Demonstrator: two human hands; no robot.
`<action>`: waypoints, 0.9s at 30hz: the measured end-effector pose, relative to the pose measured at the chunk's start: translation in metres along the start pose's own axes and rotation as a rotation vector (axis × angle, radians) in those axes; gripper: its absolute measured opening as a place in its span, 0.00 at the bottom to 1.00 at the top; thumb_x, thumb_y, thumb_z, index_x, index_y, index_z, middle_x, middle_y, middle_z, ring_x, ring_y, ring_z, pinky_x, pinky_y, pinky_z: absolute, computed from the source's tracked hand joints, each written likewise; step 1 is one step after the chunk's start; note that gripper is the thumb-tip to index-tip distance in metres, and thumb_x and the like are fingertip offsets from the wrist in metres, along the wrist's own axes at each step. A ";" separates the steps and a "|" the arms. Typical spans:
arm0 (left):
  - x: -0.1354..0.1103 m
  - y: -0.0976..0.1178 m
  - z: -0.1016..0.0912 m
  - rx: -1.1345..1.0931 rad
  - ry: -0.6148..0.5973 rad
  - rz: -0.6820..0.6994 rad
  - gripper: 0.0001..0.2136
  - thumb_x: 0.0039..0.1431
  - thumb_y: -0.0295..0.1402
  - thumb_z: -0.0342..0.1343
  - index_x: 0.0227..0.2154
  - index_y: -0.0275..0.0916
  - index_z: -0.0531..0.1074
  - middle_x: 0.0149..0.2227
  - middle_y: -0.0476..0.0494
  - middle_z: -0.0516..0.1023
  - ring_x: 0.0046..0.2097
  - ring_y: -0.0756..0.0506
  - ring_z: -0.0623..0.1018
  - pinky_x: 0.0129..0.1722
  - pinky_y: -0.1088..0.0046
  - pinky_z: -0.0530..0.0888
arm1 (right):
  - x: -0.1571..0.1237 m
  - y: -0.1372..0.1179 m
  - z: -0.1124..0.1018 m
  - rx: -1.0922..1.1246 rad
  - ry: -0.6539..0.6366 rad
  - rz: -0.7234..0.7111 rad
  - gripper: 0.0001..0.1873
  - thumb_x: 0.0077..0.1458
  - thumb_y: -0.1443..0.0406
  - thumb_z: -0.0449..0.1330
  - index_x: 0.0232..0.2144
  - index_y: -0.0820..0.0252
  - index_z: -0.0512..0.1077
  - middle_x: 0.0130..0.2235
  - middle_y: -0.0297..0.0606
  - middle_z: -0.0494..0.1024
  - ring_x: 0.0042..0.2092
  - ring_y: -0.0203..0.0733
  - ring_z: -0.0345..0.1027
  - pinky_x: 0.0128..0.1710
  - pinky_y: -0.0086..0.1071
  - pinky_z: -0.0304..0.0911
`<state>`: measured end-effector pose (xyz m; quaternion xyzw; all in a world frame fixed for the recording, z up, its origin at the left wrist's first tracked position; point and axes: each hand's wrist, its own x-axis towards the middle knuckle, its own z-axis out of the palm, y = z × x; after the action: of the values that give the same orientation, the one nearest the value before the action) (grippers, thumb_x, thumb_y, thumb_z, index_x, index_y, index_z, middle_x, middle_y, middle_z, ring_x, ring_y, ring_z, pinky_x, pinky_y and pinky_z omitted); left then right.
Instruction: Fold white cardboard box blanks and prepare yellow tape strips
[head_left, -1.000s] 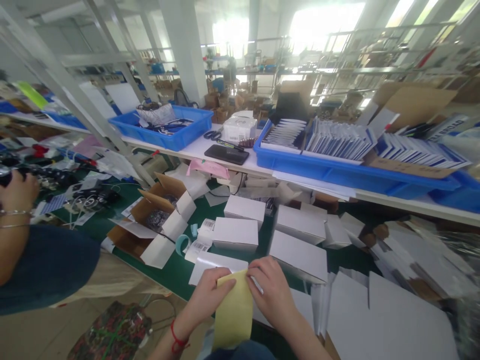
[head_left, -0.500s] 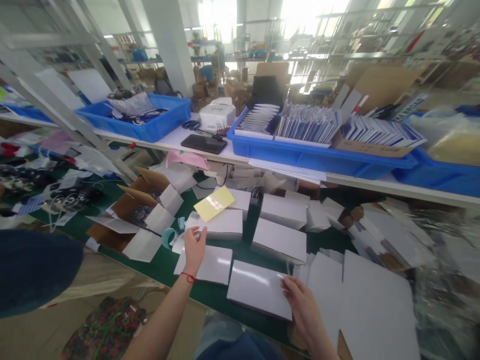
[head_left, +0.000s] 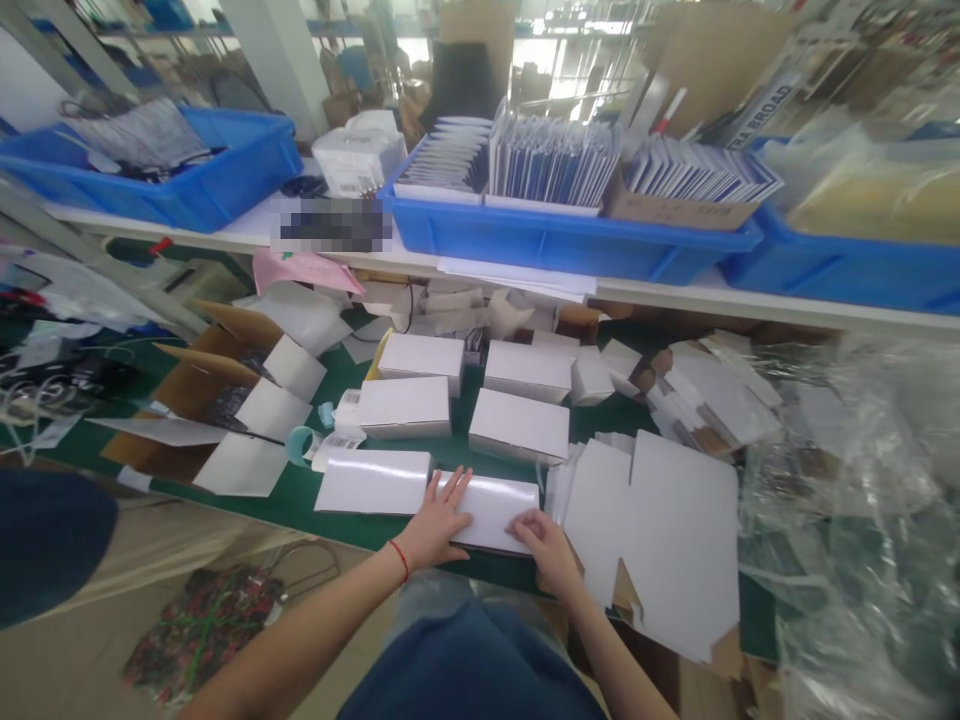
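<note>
My left hand (head_left: 439, 520) lies flat with fingers stretched out on a closed white box (head_left: 496, 505) at the front edge of the green table (head_left: 296, 492). My right hand (head_left: 544, 538) rests on the same box's front right corner, fingers bent against it. A second white box (head_left: 373, 482) lies just left of it. Three more closed white boxes (head_left: 519, 424) stand in rows behind.
Flat white carton blanks (head_left: 660, 530) lie to the right, crumpled clear plastic (head_left: 847, 520) beyond them. An open brown carton (head_left: 225, 385) sits left. Blue bins (head_left: 570, 235) with booklets stand on a raised white shelf. Another person's dark sleeve (head_left: 45, 540) shows at the left edge.
The yellow sheet left my hands and is out of sight now. Both hands moved onto the front white box. My view dropped lower and closer to the table.
</note>
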<state>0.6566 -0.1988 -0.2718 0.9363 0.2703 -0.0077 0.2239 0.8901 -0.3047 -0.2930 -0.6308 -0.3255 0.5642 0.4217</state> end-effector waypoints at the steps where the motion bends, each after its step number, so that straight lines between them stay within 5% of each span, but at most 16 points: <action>1: 0.002 0.000 0.001 -0.002 -0.002 0.004 0.23 0.41 0.44 0.75 0.34 0.35 0.75 0.73 0.21 0.36 0.73 0.24 0.41 0.66 0.33 0.38 | 0.000 0.000 -0.001 0.001 -0.002 0.000 0.18 0.54 0.49 0.62 0.31 0.57 0.70 0.34 0.40 0.79 0.43 0.50 0.75 0.48 0.41 0.65; 8: 0.003 0.005 0.004 -0.024 0.027 0.005 0.15 0.47 0.39 0.71 0.30 0.34 0.76 0.74 0.27 0.31 0.73 0.25 0.40 0.68 0.36 0.35 | -0.008 -0.011 0.009 -0.147 -0.062 -0.016 0.11 0.51 0.56 0.60 0.28 0.57 0.70 0.28 0.34 0.74 0.32 0.44 0.68 0.36 0.36 0.61; 14: 0.000 0.009 0.009 -0.007 0.079 -0.015 0.14 0.50 0.40 0.68 0.30 0.35 0.76 0.74 0.27 0.38 0.73 0.27 0.43 0.70 0.41 0.35 | -0.007 -0.013 0.028 -0.304 -0.148 0.051 0.03 0.50 0.66 0.58 0.26 0.58 0.69 0.20 0.26 0.66 0.25 0.37 0.60 0.28 0.32 0.52; 27: 0.001 0.008 0.019 -0.006 0.149 -0.003 0.13 0.51 0.41 0.67 0.28 0.35 0.75 0.74 0.29 0.40 0.73 0.27 0.44 0.70 0.40 0.38 | 0.001 -0.011 0.052 -0.606 -0.122 0.039 0.09 0.52 0.76 0.59 0.25 0.59 0.69 0.19 0.24 0.64 0.25 0.36 0.60 0.27 0.30 0.47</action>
<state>0.6635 -0.2118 -0.2855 0.9332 0.2878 0.0623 0.2059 0.8396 -0.2905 -0.2834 -0.6987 -0.4916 0.4863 0.1835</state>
